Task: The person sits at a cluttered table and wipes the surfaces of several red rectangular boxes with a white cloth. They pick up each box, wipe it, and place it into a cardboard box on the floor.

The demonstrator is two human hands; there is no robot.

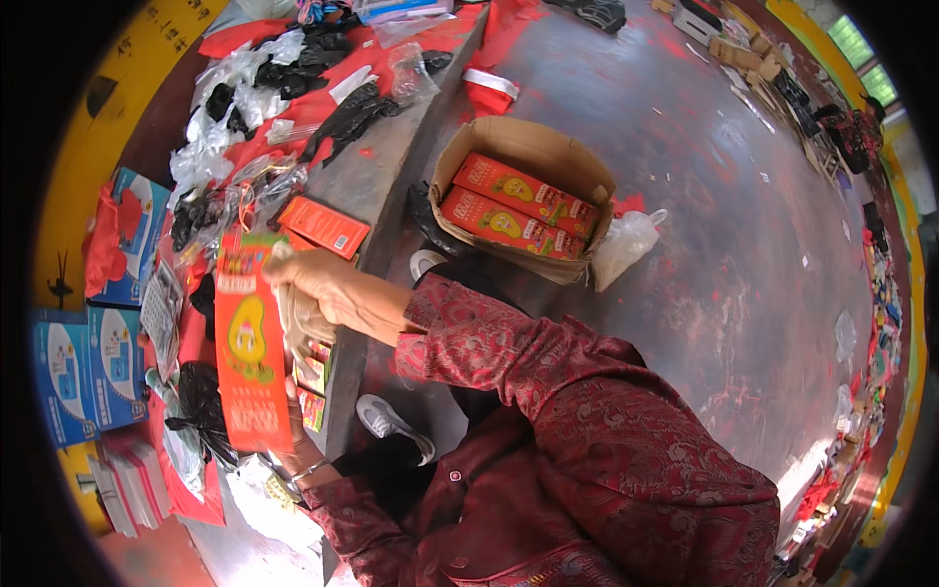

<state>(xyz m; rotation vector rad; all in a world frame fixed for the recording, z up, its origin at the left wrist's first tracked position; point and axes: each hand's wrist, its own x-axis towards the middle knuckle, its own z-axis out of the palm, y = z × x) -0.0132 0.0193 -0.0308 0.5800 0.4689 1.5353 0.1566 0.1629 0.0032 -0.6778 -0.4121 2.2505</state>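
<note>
An upright red carton (pixel 253 396) printed with a smiling yellow cartoon mango stands out in front of me. Its lower edge is gripped by my left hand (pixel 302 436), which wears a metal bracelet; part of that hand is hidden behind the carton. My right hand (pixel 315 282) clutches a bunched beige cloth (pixel 297 319) against the carton's upper right side. Behind my right hand, another red carton (pixel 326 224) lies on the grey ledge (pixel 359 158). Small printed packs (pixel 312 411) show partly beneath my hands.
An open cardboard box (pixel 539 139) on the floor holds red mango-printed cartons (pixel 506 220). Beside it sits a white plastic bag (pixel 631 242). Black and clear plastic bags (pixel 242 95) litter the ledge. Blue boxes (pixel 117 359) stand against the wall. At the far right is another person (pixel 855 136).
</note>
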